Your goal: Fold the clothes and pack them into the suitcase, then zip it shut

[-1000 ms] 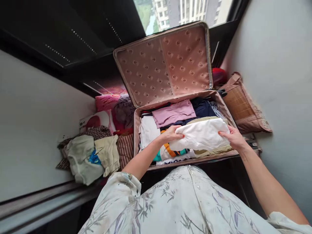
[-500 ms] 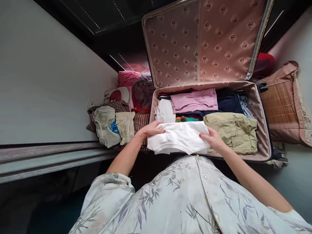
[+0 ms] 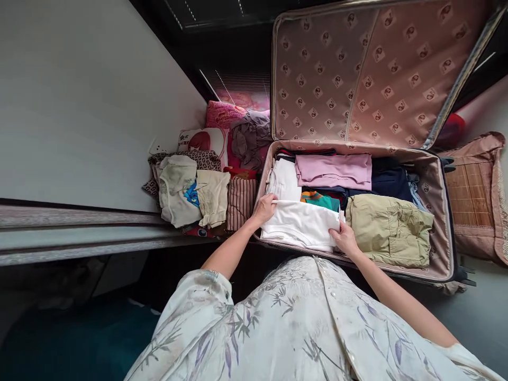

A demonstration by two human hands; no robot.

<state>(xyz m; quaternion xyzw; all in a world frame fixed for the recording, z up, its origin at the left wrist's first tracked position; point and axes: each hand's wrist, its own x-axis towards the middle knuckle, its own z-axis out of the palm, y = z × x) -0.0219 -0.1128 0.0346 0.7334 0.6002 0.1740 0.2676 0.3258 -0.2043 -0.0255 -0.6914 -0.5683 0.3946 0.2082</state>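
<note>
Left hand [image 3: 264,209] closed at the far left corner of a folded white garment [image 3: 298,226], thumb side along the fold; finger positions below the cloth partly hidden. Right hand [image 3: 344,239] pinches the opposite end, thumb on top, other fingers around the right edge. Garment position: near-left part of the open suitcase [image 3: 438,185], alongside the near rim. Whether its whole underside bears on the clothes beneath, I cannot tell.

Reason for grip (judged): with 2 hands at opposite ends, I keep the folded layers flat and the rectangle square. The bundle's long side runs along the rim, which seems to suit the space left of the folded khaki garment [image 3: 391,230].

Materials: white cloth smooth, soft, shallow creases. Khaki looks stiffer, with raised seams and a puckered right end. Behind lie a pink folded cloth [image 3: 333,170], matte and flat with a wavy edge, and a dark navy garment [image 3: 391,180]. Green-and-orange fabric [image 3: 321,200] shows just beyond the white fold. Suitcase lid [image 3: 357,74] stands raised, its thin printed lining divided by 1 seam. Outside, left: brown striped cloth [image 3: 241,203], ribbed in look, beside a limp, crumpled cream garment [image 3: 213,198].
</note>
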